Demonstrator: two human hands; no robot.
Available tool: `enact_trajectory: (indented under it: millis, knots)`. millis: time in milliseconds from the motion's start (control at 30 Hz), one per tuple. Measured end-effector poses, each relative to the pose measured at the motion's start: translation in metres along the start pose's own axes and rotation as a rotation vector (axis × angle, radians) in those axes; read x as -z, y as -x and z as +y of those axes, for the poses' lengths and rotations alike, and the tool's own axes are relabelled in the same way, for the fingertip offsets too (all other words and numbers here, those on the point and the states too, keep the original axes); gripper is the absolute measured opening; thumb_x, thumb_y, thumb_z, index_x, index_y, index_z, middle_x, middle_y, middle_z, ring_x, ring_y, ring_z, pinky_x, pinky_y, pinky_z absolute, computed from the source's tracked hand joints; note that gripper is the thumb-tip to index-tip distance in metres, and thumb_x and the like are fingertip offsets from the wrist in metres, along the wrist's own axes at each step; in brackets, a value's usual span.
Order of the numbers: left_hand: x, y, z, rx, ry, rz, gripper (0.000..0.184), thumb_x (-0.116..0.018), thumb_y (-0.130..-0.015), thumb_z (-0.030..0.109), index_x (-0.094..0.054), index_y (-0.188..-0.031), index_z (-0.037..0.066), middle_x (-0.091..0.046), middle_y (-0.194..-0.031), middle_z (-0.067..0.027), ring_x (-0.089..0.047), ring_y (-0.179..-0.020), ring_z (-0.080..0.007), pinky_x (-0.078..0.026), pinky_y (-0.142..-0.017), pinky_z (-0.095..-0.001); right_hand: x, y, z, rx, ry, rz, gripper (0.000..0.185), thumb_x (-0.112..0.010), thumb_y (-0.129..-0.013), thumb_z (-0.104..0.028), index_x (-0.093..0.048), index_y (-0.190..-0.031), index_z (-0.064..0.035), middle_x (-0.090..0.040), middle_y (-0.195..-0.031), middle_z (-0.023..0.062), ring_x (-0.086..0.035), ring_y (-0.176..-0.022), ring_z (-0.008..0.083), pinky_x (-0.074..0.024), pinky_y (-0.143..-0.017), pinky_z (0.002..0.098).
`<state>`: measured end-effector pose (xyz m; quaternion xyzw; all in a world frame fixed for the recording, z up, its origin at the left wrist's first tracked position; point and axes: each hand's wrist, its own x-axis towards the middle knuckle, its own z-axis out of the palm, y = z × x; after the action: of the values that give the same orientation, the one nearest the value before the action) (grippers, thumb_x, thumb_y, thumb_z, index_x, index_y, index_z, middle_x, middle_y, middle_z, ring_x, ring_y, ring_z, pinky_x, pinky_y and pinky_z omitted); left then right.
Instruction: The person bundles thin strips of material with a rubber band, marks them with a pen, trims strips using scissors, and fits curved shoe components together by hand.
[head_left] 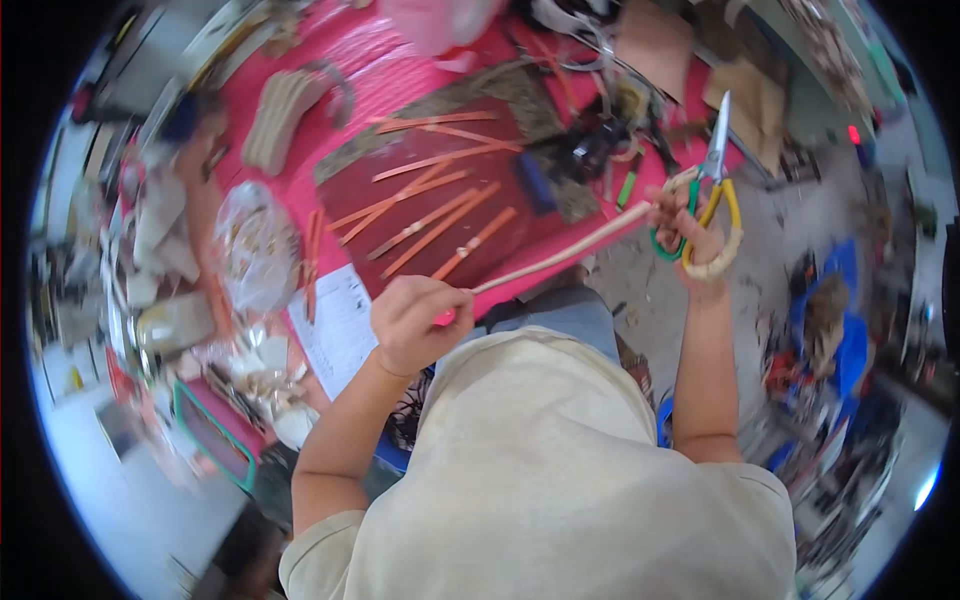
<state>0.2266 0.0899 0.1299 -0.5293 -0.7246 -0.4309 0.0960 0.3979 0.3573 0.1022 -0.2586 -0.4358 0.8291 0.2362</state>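
Observation:
Between my two hands stretches a long, thin pale strip (570,252), held up over the table's front edge. The fingers of my left hand (420,322) are closed on its lower left end. My right hand (688,228) grips the other end, and the same hand holds scissors (718,150) with green and yellow handles. The blades point up and away from me. Beyond the strip, several orange strips (440,210) lie spread on a dark red board (400,165).
On the pink table (390,50) are a clear plastic bag (255,245), a written paper sheet (335,325), a beige bundle (280,120) and a blue block (535,183). Dark tools (590,150) lie at the back right. A blue container (850,355) stands on the right.

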Motion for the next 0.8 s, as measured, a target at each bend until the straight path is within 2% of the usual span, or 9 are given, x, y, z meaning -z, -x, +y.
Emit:
enact_trajectory:
  millis: [67,133,233,300,467,500,667,733,800]
  knots:
    - [-0.017,-0.009,0.003,0.030,0.067,-0.008,0.019,-0.065,-0.051,-0.004,-0.058,-0.065,0.005,-0.055,-0.062,-0.0038,-0.053,-0.056,-0.0170,-0.043,-0.050,-0.0239,0.031,0.021,-0.012,0.112,0.141,0.248,0.019,-0.058,-0.078,-0.013,-0.046,-0.091,-0.0071,-0.057,-0.100,0.0144,-0.058,-0.070,0.0133,-0.0457,-0.055,0.0181]
    - [-0.030,-0.015,-0.001,0.246,0.152,0.031,0.016,-0.064,-0.057,-0.006,-0.057,-0.068,0.003,-0.055,-0.066,-0.0049,-0.052,-0.056,-0.0146,-0.041,-0.052,-0.0222,0.063,0.053,-0.024,0.175,0.179,0.442,0.015,-0.055,-0.080,-0.010,-0.047,-0.092,-0.0061,-0.058,-0.095,0.0136,-0.058,-0.069,0.0142,-0.0452,-0.053,0.0190]
    - [-0.054,-0.027,0.007,0.669,0.514,0.023,0.009,-0.057,-0.072,-0.007,-0.055,-0.077,-0.001,-0.052,-0.075,-0.0027,-0.049,-0.062,-0.0065,-0.038,-0.056,-0.0174,0.121,0.117,-0.025,0.263,0.207,0.710,0.015,-0.058,-0.078,-0.009,-0.048,-0.088,-0.0067,-0.060,-0.089,0.0122,-0.058,-0.065,0.0150,-0.0422,-0.051,0.0206]
    - [-0.072,-0.038,0.015,0.699,0.579,-0.026,0.007,-0.056,-0.073,-0.007,-0.055,-0.077,0.000,-0.052,-0.075,-0.0017,-0.048,-0.062,-0.0054,-0.037,-0.055,-0.0166,0.150,0.160,-0.011,0.283,0.165,0.913,0.015,-0.060,-0.076,-0.008,-0.049,-0.087,-0.0071,-0.059,-0.084,0.0087,-0.056,-0.063,0.0136,-0.0399,-0.049,0.0202]
    - [-0.123,-0.058,0.043,0.760,0.733,-0.234,0.005,-0.057,-0.074,-0.004,-0.056,-0.077,-0.001,-0.052,-0.073,0.0004,-0.046,-0.061,-0.0033,-0.034,-0.055,-0.0149,0.183,0.223,0.020,0.322,-0.101,1.075,0.016,-0.061,-0.075,-0.007,-0.050,-0.085,-0.0085,-0.057,-0.078,0.0055,-0.053,-0.063,0.0119,-0.0376,-0.050,0.0204]
    - [-0.132,-0.063,0.053,0.807,0.774,-0.278,0.005,-0.055,-0.074,-0.004,-0.055,-0.076,0.001,-0.052,-0.071,-0.0003,-0.048,-0.061,-0.0056,-0.038,-0.055,-0.0167,0.188,0.231,0.026,0.312,-0.152,1.123,0.015,-0.061,-0.075,-0.007,-0.050,-0.085,-0.0088,-0.057,-0.078,0.0051,-0.053,-0.064,0.0118,-0.0373,-0.050,0.0206]
    - [-0.180,-0.066,0.094,0.718,0.780,-0.386,0.005,-0.056,-0.073,-0.004,-0.056,-0.075,0.001,-0.051,-0.071,0.0005,-0.048,-0.061,-0.0050,-0.038,-0.056,-0.0166,0.204,0.226,0.030,0.309,-0.229,1.144,0.014,-0.062,-0.074,-0.007,-0.051,-0.083,-0.0089,-0.058,-0.077,0.0058,-0.053,-0.061,0.0118,-0.0375,-0.049,0.0212]
    - [-0.196,-0.061,0.110,0.805,0.861,-0.486,0.005,-0.060,-0.072,-0.003,-0.057,-0.075,0.000,-0.054,-0.069,0.0014,-0.047,-0.061,-0.0030,-0.037,-0.055,-0.0165,0.210,0.219,0.028,0.277,-0.162,1.159,0.015,-0.062,-0.073,-0.007,-0.050,-0.082,-0.0085,-0.058,-0.076,0.0061,-0.053,-0.060,0.0121,-0.0377,-0.049,0.0213]
    - [-0.212,-0.050,0.117,0.740,0.827,-0.662,0.006,-0.061,-0.071,-0.001,-0.058,-0.076,0.001,-0.054,-0.067,0.0017,-0.048,-0.060,-0.0028,-0.038,-0.053,-0.0172,0.213,0.212,0.030,0.279,-0.214,1.158,0.017,-0.062,-0.072,-0.007,-0.049,-0.083,-0.0079,-0.058,-0.075,0.0070,-0.053,-0.059,0.0124,-0.0381,-0.049,0.0213]
